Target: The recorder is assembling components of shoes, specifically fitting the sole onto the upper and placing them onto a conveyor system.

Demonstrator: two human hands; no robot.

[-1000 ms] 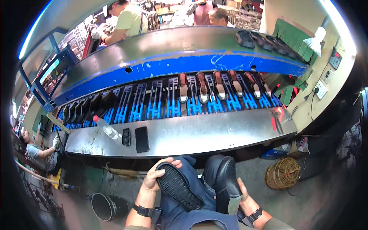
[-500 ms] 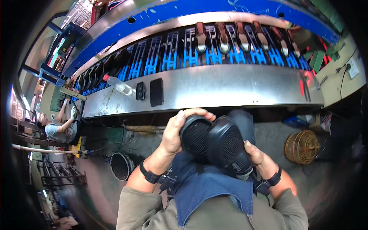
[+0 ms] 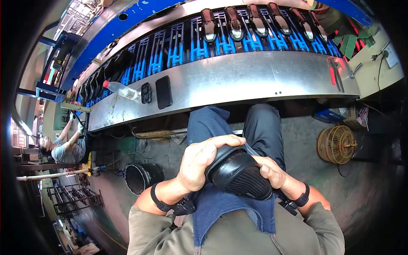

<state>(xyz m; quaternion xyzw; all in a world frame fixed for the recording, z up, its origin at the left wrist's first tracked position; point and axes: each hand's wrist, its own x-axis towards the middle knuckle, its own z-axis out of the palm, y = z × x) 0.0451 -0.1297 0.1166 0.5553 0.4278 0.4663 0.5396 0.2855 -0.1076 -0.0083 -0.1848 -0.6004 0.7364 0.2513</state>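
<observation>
A black shoe (image 3: 242, 175) with a perforated toe lies between my two hands above my lap, its toe tilted down toward me. My left hand (image 3: 196, 165) wraps around its left side, fingers curled over the top. Against the far side of the shoe, under those fingers, shows the dark rounded edge of a second shoe (image 3: 222, 154), mostly hidden. My right hand (image 3: 271, 171) grips the right side, thumb bent and the other fingers partly hidden behind the shoe. A blue apron (image 3: 233, 216) covers my lap below.
Ahead runs a metal bench (image 3: 229, 80) bearing a clear bottle (image 3: 123, 90), a small black case (image 3: 146, 92), a phone (image 3: 163, 92) and red-handled pliers (image 3: 335, 75). Beyond it, blue racks (image 3: 176, 51) carry several brown shoes (image 3: 233, 23). A bucket (image 3: 142, 176), a round wire cage (image 3: 336, 144) and another person (image 3: 68, 146) flank me.
The two shoes, side by side before, are now overlapped, one largely covering the other. Both hands have closed in around them. My view has shifted, showing more of my legs.
</observation>
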